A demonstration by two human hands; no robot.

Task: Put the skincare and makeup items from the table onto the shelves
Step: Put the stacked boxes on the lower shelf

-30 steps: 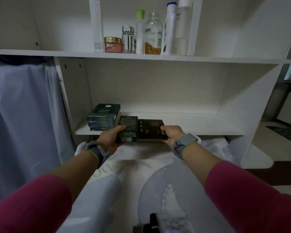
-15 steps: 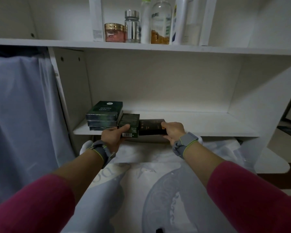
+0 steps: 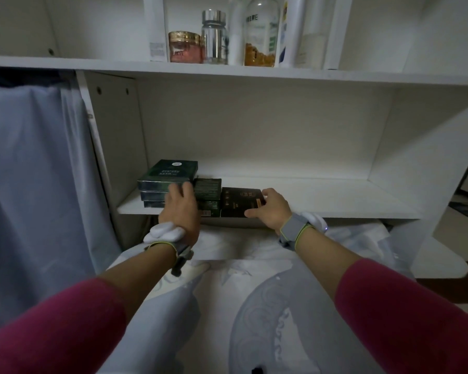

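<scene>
a white laminate shelf unit (image 3: 254, 125) fills the wall, smooth and matt, with a pale fabric curtain (image 3: 33, 171) hanging beside it and a soft printed cloth (image 3: 227, 292) over the table below. both arms reach in wearing magenta sleeves (image 3: 403, 306), each wrist in a grey band (image 3: 292, 230) edged with lime.

the left hand (image 3: 180, 209) lies with fingers stretched out, gripping nothing. its fingertips rest against the front of a stack of flat dark green boxes (image 3: 168, 172), glossy card, three of them, just beyond it and to its left. just right of that hand stands a smaller green carton (image 3: 208, 188); whether it is one or two stacked i cannot tell.

the right hand (image 3: 272, 209) grips a black box (image 3: 241, 197) with gold print, thumb on its near face and fingers round its far right corner. the box rests at the front of the lower shelf (image 3: 322, 201), touching the green carton.

high above both hands, on the upper shelf (image 3: 92, 63), stand one pink jar (image 3: 185, 47) with a gold lid, one clear bottle (image 3: 260, 36) holding amber capsules and one silver-capped bottle (image 3: 214, 36), among white containers (image 3: 291, 31).
</scene>
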